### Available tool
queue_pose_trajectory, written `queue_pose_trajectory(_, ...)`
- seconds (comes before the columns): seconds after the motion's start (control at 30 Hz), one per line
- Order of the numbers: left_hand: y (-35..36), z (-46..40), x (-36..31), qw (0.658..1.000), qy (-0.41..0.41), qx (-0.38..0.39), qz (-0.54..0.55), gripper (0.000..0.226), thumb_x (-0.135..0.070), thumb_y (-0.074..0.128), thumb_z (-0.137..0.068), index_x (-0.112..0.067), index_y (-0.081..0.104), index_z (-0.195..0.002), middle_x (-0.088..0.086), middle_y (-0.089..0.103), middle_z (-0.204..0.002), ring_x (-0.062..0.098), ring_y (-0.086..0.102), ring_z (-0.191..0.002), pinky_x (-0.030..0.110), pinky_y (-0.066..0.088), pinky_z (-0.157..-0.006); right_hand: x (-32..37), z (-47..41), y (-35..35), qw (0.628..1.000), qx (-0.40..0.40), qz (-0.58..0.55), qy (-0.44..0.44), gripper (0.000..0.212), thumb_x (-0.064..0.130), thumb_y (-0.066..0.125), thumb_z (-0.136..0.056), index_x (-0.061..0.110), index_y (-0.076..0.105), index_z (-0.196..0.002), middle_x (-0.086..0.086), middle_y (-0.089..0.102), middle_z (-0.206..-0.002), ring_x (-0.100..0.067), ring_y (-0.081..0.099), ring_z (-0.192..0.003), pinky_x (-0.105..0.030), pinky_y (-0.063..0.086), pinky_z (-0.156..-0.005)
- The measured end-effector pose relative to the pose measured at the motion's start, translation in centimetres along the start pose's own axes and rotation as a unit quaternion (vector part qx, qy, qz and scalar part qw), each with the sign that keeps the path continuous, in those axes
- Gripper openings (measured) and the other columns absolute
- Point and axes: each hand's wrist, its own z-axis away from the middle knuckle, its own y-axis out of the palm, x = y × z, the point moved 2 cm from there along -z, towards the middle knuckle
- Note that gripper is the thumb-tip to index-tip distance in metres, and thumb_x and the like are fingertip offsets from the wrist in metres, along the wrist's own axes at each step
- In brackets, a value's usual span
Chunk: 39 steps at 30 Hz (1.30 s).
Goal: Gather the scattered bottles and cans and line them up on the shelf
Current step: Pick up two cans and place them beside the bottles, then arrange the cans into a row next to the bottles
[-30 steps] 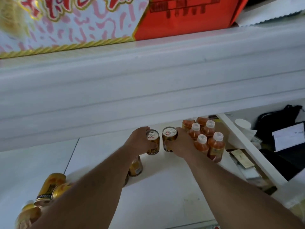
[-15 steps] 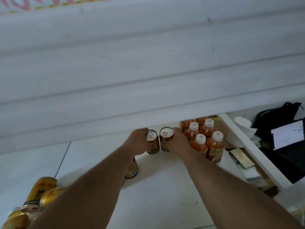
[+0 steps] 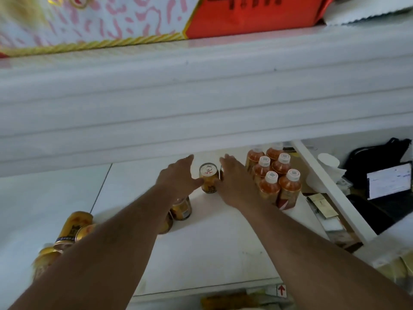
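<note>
An upright gold can (image 3: 209, 181) stands on the white shelf (image 3: 219, 238) between my two hands. My left hand (image 3: 178, 179) is beside it on the left, fingers straight, thumb touching the can's side. My right hand (image 3: 234, 182) lies on the can's right with fingers extended, hiding most of a second can (image 3: 221, 173). Several orange bottles with white caps (image 3: 273, 175) stand grouped to the right. Two more gold cans (image 3: 182, 208) sit partly under my left forearm. Other gold cans (image 3: 74, 227) lie tipped at the left.
A thick white shelf board (image 3: 201, 104) overhangs the back of the shelf. Above it sit a patterned box (image 3: 93, 21) and a red box (image 3: 250, 16). A white divider (image 3: 330, 189) bounds the shelf on the right; beyond it lie papers, a white cup (image 3: 328, 161) and a black bag (image 3: 377, 157).
Both hands have let go of the two upright cans and opened, fingers now straight. The cans stand on the shelf next to the bottles. The camera tilted up again.
</note>
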Motion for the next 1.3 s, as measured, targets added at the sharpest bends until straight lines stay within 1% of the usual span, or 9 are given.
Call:
queue_pose_trajectory(0.17, -0.7, 3.5, 1.5, 0.998, -0.037, 0.007, -0.048, 0.083, -0.061, 0.055, -0.088, -0.030, 0.020, -0.157, -0.004, 0.029, -0.161, 0.026, 0.035, -0.142, 0.046, 0.034, -0.110, 2.2, 3.2, -0.6, 0.983, 0.078, 0.143, -0.086, 0.070, 0.046, 0.044, -0.104, 0.010, 0.022, -0.160, -0.007, 0.019, -0.169, -0.026, 0.009, -0.157, -0.042, 0.015, -0.123)
queue_pose_trajectory(0.33, -1.5, 7.6, 1.9, 0.997, -0.045, -0.028, -0.051, 0.075, -0.056, 0.056, -0.088, -0.027, 0.030, -0.153, -0.001, 0.040, -0.153, 0.026, 0.040, -0.137, 0.042, 0.037, -0.105, 2.9, 5.8, -0.4, 0.968, 0.117, 0.188, -0.118, 0.068, 0.051, 0.046, -0.102, 0.010, 0.032, -0.154, -0.011, 0.024, -0.166, -0.031, 0.017, -0.154, -0.044, 0.019, -0.122)
queue_pose_trajectory(0.47, -1.0, 11.3, 1.6, 0.996, -0.066, -0.025, -0.058, 0.077, -0.058, 0.057, -0.086, -0.026, 0.032, -0.152, 0.001, 0.039, -0.152, 0.025, 0.040, -0.138, 0.042, 0.037, -0.107, 3.1, 8.0, -0.9, 0.961, 0.146, 0.199, -0.124, 0.071, 0.053, 0.046, -0.102, 0.014, 0.028, -0.158, -0.008, 0.024, -0.167, -0.030, 0.019, -0.154, -0.046, 0.023, -0.120)
queue_pose_trajectory(0.57, -0.4, 14.4, 0.7, 0.996, -0.079, -0.025, -0.044, 0.067, -0.057, 0.056, -0.081, -0.027, 0.045, -0.140, 0.001, 0.054, -0.131, 0.025, 0.053, -0.120, 0.042, 0.047, -0.096, 3.1, 10.0, -1.4, 0.961, 0.155, 0.192, -0.127, 0.072, 0.055, 0.046, -0.101, 0.015, 0.029, -0.158, -0.007, 0.025, -0.167, -0.029, 0.023, -0.153, -0.046, 0.027, -0.119)
queue_pose_trajectory(0.63, 0.3, 16.6, 0.0, 0.995, -0.088, -0.019, -0.039, 0.059, -0.055, 0.056, -0.081, -0.027, 0.049, -0.132, 0.001, 0.056, -0.124, 0.025, 0.055, -0.114, 0.042, 0.048, -0.091, 3.0, 11.5, -1.5, 0.959, 0.165, 0.189, -0.129, 0.073, 0.056, 0.046, -0.101, 0.015, 0.028, -0.158, -0.007, 0.025, -0.167, -0.029, 0.025, -0.152, -0.046, 0.029, -0.118)
queue_pose_trajectory(0.83, 2.0, 21.2, -1.2, 0.992, -0.119, -0.011, -0.040, 0.078, -0.062, 0.052, -0.085, -0.028, 0.032, -0.152, -0.004, 0.037, -0.156, 0.024, 0.038, -0.139, 0.045, 0.041, -0.106, 2.6, 15.3, -2.0, 0.957, 0.193, 0.171, -0.132, 0.075, 0.055, 0.045, -0.102, 0.014, 0.022, -0.161, -0.006, 0.019, -0.169, -0.028, 0.020, -0.153, -0.045, 0.026, -0.121)
queue_pose_trajectory(0.97, 2.4, 23.5, -1.5, 0.991, -0.125, -0.007, -0.052, 0.077, -0.060, 0.050, -0.088, -0.028, 0.027, -0.154, -0.005, 0.031, -0.159, 0.023, 0.035, -0.141, 0.044, 0.041, -0.105, 2.8, 17.1, -2.0, 0.957, 0.193, 0.168, -0.137, 0.076, 0.055, 0.044, -0.102, 0.014, 0.019, -0.161, -0.006, 0.017, -0.170, -0.028, 0.019, -0.154, -0.044, 0.026, -0.121)
queue_pose_trajectory(1.13, 2.5, 25.0, -0.6, 0.992, -0.120, -0.016, -0.036, 0.079, -0.061, 0.050, -0.085, -0.028, 0.029, -0.154, -0.005, 0.038, -0.156, 0.023, 0.040, -0.138, 0.045, 0.044, -0.103, 3.6, 18.5, -2.0, 0.959, 0.186, 0.164, -0.134, 0.076, 0.055, 0.044, -0.103, 0.014, 0.019, -0.162, -0.007, 0.016, -0.170, -0.028, 0.019, -0.154, -0.045, 0.026, -0.121)
queue_pose_trajectory(1.3, 2.6, 26.3, 1.1, 0.993, -0.111, -0.011, -0.031, 0.080, -0.059, 0.050, -0.089, -0.026, 0.023, -0.157, -0.002, 0.024, -0.163, 0.024, 0.029, -0.146, 0.044, 0.034, -0.113, 4.9, 19.8, -1.2, 0.963, 0.182, 0.160, -0.116, 0.075, 0.054, 0.044, -0.103, 0.014, 0.018, -0.162, -0.006, 0.017, -0.170, -0.028, 0.020, -0.154, -0.044, 0.026, -0.120)
